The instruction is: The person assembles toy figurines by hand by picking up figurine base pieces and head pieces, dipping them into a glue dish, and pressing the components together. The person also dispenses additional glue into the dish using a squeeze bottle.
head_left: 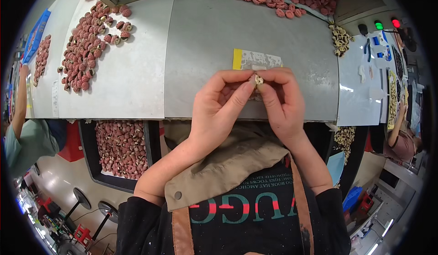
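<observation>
- Cream-and-dark piece (pixel 259 79) sat between left hand (pixel 219 102) and right hand (pixel 285 102), both grips pinched closed on it.
- Uneven pressure risked a slip onto grey surface (pixel 205 40).

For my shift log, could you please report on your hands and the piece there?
Left hand and right hand: together pinching one small cream-and-dark piece. Yellow-edged sheet: on bench, partly hidden by hands.
</observation>
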Demonstrator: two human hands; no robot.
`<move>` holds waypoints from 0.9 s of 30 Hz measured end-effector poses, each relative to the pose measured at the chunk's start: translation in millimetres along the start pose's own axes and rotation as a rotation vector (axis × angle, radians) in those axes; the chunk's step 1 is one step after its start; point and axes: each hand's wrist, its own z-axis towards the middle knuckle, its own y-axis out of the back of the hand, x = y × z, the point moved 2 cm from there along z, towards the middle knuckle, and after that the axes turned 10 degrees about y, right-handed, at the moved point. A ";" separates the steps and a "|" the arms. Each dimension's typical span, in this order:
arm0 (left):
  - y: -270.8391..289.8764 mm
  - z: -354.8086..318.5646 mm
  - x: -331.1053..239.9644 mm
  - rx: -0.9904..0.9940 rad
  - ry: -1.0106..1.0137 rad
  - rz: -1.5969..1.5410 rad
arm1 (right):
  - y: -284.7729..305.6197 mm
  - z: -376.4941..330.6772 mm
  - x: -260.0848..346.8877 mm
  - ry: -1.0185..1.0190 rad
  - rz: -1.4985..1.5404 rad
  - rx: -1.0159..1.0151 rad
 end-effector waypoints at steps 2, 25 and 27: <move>-1.7 -3.8 -3.5 0.052 0.095 -0.021 | -0.1 -6.3 6.8 0.109 -0.118 -0.011; -36.1 16.8 20.2 0.055 -0.003 0.268 | 40.8 -8.2 -23.5 0.360 -0.351 0.030; -34.7 15.0 16.0 0.070 -0.049 0.296 | 38.1 -6.0 -17.4 0.376 -0.362 0.003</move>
